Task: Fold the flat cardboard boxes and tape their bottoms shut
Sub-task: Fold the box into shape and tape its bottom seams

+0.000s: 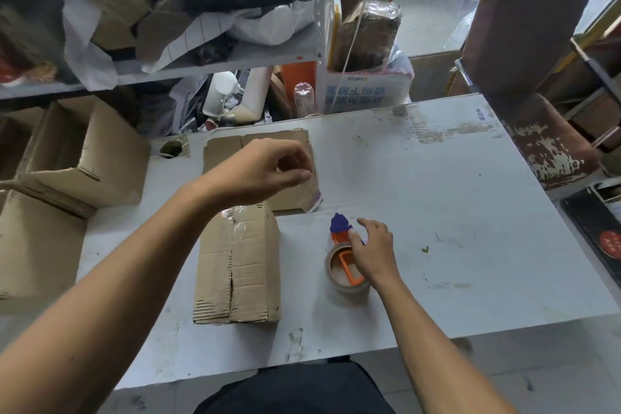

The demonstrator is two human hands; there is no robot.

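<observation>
One box [237, 265] folded, bottom taped, lying near-centre on table [470, 212]. You are hovering left hand [262, 168], fingers loosely curled, holding nothing, over flat stack [223, 151] at far side. Right hand [373, 245] resting relaxed on tape dispenser [346, 265]. Stack remaining unfolded.

Your counter [453, 185]: white top, scuffed, with worn patches along the far edge and a round cable hole [172, 148] at the far left corner. On it you have a stack of flat cardboard boxes [228, 151] at the far side; a folded cardboard box [238, 265] lying nearer you, clear tape over its far end; a tape roll [346, 274] in an orange and blue dispenser, just right of that box; one small green scrap [425, 249] further right.
</observation>
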